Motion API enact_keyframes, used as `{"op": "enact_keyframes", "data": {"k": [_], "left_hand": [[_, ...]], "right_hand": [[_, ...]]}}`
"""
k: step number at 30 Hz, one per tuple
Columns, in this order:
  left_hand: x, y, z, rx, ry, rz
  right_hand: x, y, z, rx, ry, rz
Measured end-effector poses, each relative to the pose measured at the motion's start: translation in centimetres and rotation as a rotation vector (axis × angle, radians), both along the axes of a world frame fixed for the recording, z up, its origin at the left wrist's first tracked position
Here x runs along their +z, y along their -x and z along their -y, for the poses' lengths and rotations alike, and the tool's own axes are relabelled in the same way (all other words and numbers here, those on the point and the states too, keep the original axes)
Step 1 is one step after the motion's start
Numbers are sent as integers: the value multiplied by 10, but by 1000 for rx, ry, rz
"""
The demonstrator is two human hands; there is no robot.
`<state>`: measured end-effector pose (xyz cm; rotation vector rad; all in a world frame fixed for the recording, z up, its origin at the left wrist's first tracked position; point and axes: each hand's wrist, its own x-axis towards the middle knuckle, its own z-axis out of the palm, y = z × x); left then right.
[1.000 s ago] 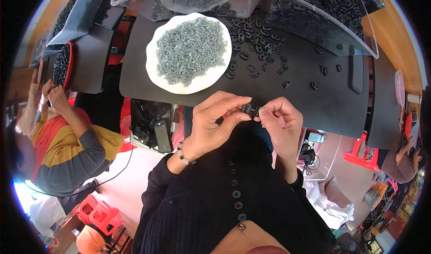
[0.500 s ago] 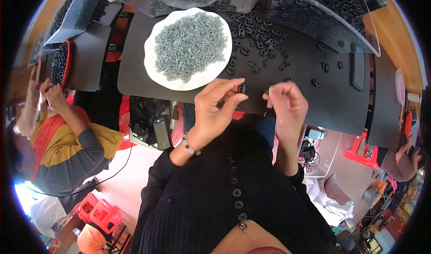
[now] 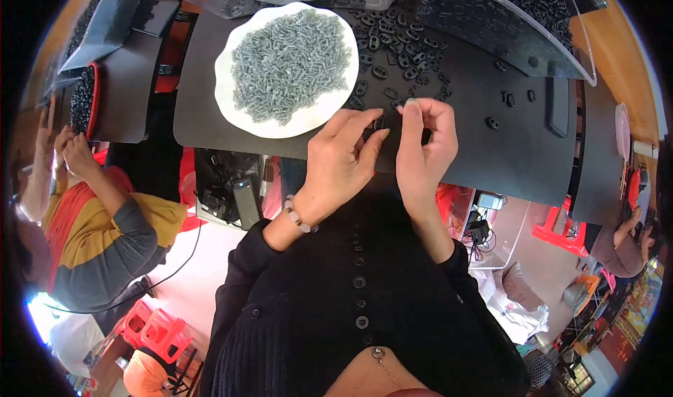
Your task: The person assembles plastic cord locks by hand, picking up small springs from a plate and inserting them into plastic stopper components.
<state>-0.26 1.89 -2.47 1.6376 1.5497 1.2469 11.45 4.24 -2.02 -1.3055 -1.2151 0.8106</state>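
Note:
Between the thumb and forefinger of my left hand point(image 3: 343, 151) is a small black plastic cord-lock piece point(image 3: 379, 123), oval with holes. My right hand point(image 3: 426, 144) is just to its right, its thumb and fingers drawn together at the near edge of the scattered parts; what they hold, if anything, is too small to make out. Close beyond both hands lie loose black cord-lock parts point(image 3: 380, 72) on the dark table. A white scalloped plate point(image 3: 238, 120) to the left of them bears a heap of small metal springs point(image 3: 291, 67).
Clear plastic bins point(image 3: 491, 29) of black parts stand along the table's far side. Single parts point(image 3: 492, 123) lie to the right on the dark tabletop point(image 3: 519, 155). At left, a co-worker's hands point(image 3: 77, 151) are at a red-rimmed tray point(image 3: 93, 102) of black pieces.
My right hand has moved left and farther forward, toward my left hand and the loose parts. The left hand keeps its hold on the black piece. The whole view has shifted slightly.

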Motion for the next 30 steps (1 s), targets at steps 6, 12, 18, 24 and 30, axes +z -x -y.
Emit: {"op": "enact_keyframes", "data": {"k": [6, 12, 18, 24, 30], "left_hand": [[1, 4, 4, -17, 14, 25], [-2, 8, 5, -92, -72, -100], [3, 13, 9, -63, -58, -148], [1, 19, 6, -81, -80, -128], [14, 50, 13, 8, -300, -90]], "right_hand": [[4, 6, -11, 11, 12, -392], [12, -19, -9, 120, 121, -413], [21, -10, -16, 225, 184, -380], [23, 8, -23, 278, 140, -319], [29, 12, -24, 292, 153, -206]]}}
